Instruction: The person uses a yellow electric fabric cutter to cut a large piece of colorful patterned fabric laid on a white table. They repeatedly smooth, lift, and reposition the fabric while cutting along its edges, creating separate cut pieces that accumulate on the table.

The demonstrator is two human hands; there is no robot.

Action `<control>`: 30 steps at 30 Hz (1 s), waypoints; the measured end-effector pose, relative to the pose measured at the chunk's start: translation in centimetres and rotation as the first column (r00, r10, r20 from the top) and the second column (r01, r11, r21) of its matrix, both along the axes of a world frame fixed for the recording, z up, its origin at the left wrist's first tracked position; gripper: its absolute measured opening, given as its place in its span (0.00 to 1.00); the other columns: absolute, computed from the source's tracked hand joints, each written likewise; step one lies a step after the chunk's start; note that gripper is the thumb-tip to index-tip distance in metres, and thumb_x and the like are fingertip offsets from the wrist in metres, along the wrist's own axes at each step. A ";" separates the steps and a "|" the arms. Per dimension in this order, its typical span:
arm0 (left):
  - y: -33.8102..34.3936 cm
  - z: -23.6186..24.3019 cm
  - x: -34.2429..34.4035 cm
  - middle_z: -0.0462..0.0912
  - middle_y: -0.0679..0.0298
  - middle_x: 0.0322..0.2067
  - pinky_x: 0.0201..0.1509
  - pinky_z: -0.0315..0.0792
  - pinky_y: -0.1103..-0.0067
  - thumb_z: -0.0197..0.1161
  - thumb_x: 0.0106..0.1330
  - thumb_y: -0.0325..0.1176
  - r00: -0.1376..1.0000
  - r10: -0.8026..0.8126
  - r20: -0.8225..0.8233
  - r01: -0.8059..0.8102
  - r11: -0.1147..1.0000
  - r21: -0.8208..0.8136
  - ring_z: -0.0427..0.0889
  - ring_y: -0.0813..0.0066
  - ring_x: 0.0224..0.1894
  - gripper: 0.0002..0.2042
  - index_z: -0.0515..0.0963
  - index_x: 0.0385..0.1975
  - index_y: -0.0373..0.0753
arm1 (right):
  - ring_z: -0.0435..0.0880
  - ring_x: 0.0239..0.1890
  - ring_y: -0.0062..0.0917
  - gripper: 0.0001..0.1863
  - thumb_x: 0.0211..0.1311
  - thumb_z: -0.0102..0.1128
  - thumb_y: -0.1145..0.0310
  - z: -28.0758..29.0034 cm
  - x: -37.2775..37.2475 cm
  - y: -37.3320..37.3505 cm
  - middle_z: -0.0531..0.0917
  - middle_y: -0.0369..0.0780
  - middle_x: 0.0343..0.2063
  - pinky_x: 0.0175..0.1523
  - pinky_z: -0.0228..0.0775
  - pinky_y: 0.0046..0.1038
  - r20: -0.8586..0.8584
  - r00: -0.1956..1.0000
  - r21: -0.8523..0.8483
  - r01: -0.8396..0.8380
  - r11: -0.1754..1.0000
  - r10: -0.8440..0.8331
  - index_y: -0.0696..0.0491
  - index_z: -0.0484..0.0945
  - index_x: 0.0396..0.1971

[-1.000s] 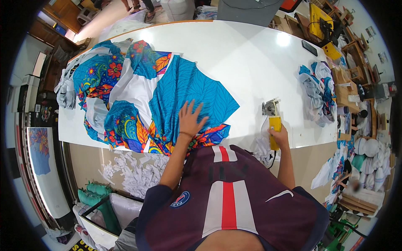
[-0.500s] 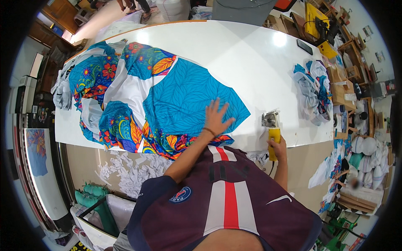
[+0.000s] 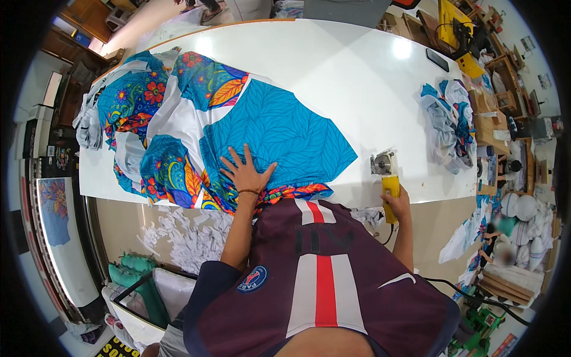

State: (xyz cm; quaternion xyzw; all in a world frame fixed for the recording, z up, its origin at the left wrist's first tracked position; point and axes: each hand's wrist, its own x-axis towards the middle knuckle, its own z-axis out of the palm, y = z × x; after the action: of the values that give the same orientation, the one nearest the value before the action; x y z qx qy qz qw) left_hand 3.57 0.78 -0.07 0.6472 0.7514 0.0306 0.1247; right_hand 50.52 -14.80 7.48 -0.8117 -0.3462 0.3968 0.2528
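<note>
My left hand [image 3: 247, 176] lies with fingers spread on the teal leaf-patterned fabric [image 3: 285, 137], which spreads in a wide piece toward a pointed right corner. Bright floral fabric pieces [image 3: 151, 89] and white fabric [image 3: 178, 128] lie bunched and overlapping on the left half of the white table [image 3: 351, 65]. My right hand [image 3: 396, 201] grips the yellow handle of an electric round-blade cutter [image 3: 382, 163] at the table's near edge, right of the teal piece; its cord hangs down.
A crumpled fabric pile [image 3: 443, 125] and a black phone [image 3: 437, 59] sit on the table's right. Paper-like scraps [image 3: 184, 238] litter the floor below. A person's legs [image 3: 208, 9] show beyond the far edge; another person [image 3: 488, 250] is at the far right.
My left hand slid right over the teal fabric, then back left and nearer the middle. The teal piece lies flatter, its point farther right. My right hand still holds the cutter.
</note>
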 end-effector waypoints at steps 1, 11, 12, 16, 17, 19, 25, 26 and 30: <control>0.0 0.5 0.1 0.36 0.39 0.81 0.72 0.33 0.26 0.62 0.52 0.81 1.000 0.016 0.024 -0.015 0.999 -0.036 0.30 0.18 0.78 0.61 0.50 0.82 0.52 | 0.88 0.37 0.33 0.29 0.48 0.77 0.63 0.2 0.0 0.0 0.88 0.44 0.37 0.45 0.81 0.35 0.052 0.998 0.012 -0.033 0.999 0.032 0.60 0.80 0.50; 0.7 3.1 2.2 0.39 0.36 0.80 0.73 0.37 0.28 0.69 0.56 0.71 0.990 -0.104 0.100 0.111 0.991 -0.073 0.33 0.18 0.78 0.57 0.53 0.81 0.46 | 0.88 0.43 0.52 0.32 0.48 0.73 0.55 3.9 -0.3 0.4 0.88 0.53 0.39 0.48 0.80 0.47 0.372 0.842 -0.245 -0.317 0.916 0.391 0.53 0.75 0.52; 0.8 2.6 2.6 0.40 0.36 0.80 0.74 0.37 0.29 0.70 0.57 0.68 0.975 -0.198 0.098 0.201 0.979 -0.021 0.34 0.19 0.78 0.55 0.55 0.80 0.44 | 0.88 0.43 0.52 0.32 0.48 0.73 0.55 4.0 -0.6 0.4 0.88 0.53 0.39 0.48 0.80 0.47 0.377 0.836 -0.263 -0.316 0.912 0.398 0.53 0.74 0.52; 0.0 0.4 7.9 0.46 0.46 0.81 0.77 0.38 0.34 0.62 0.68 0.63 0.754 -0.642 0.140 0.594 0.757 0.271 0.38 0.30 0.81 0.41 0.63 0.78 0.54 | 0.88 0.43 0.52 0.32 0.48 0.72 0.55 3.8 -1.7 0.6 0.88 0.53 0.39 0.48 0.79 0.48 0.371 0.839 -0.248 -0.324 0.913 0.398 0.53 0.74 0.52; -0.5 0.0 9.1 0.46 0.47 0.81 0.77 0.38 0.34 0.62 0.68 0.63 0.699 -0.701 0.143 0.666 0.710 0.228 0.38 0.31 0.81 0.40 0.63 0.78 0.55 | 0.88 0.43 0.52 0.32 0.48 0.72 0.55 3.9 -1.9 0.7 0.88 0.53 0.39 0.48 0.80 0.48 0.363 0.847 -0.245 -0.315 0.917 0.388 0.53 0.74 0.53; -1.4 -0.6 11.2 0.46 0.49 0.82 0.78 0.37 0.34 0.60 0.69 0.64 0.570 -0.811 0.128 0.793 0.585 0.172 0.38 0.32 0.82 0.38 0.63 0.78 0.59 | 0.88 0.43 0.52 0.32 0.48 0.72 0.55 4.0 -2.1 0.7 0.88 0.53 0.39 0.48 0.80 0.48 0.365 0.848 -0.252 -0.307 0.918 0.384 0.53 0.74 0.53; -3.1 -1.6 13.0 0.42 0.49 0.82 0.76 0.37 0.31 0.57 0.68 0.68 0.488 -0.859 0.154 0.856 0.505 0.107 0.36 0.30 0.81 0.38 0.61 0.78 0.65 | 0.88 0.43 0.51 0.32 0.48 0.73 0.55 3.9 -2.3 0.7 0.88 0.53 0.38 0.48 0.80 0.49 0.404 0.840 -0.276 -0.265 0.924 0.362 0.53 0.74 0.52; -3.2 -1.8 13.0 0.42 0.49 0.82 0.76 0.37 0.31 0.56 0.68 0.68 0.486 -0.857 0.171 0.857 0.506 0.101 0.36 0.29 0.81 0.38 0.60 0.78 0.66 | 0.89 0.43 0.51 0.32 0.48 0.73 0.54 3.8 -2.3 0.8 0.88 0.53 0.38 0.48 0.80 0.49 0.405 0.844 -0.272 -0.255 0.928 0.351 0.52 0.74 0.52; -3.5 -2.4 13.0 0.42 0.47 0.82 0.74 0.37 0.28 0.57 0.68 0.68 0.476 -0.866 0.152 0.860 0.494 0.124 0.36 0.24 0.80 0.37 0.61 0.78 0.70 | 0.89 0.43 0.50 0.31 0.47 0.73 0.54 3.3 -2.4 1.4 0.88 0.51 0.38 0.47 0.80 0.49 0.454 0.811 -0.288 -0.258 0.922 0.369 0.51 0.74 0.50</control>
State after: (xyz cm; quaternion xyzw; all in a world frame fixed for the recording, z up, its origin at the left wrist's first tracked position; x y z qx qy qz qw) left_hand 16.58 -2.69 -2.44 0.9325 0.3075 0.0378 0.1858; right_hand 48.07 -13.41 10.82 -0.8398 -0.4850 0.2438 -0.0031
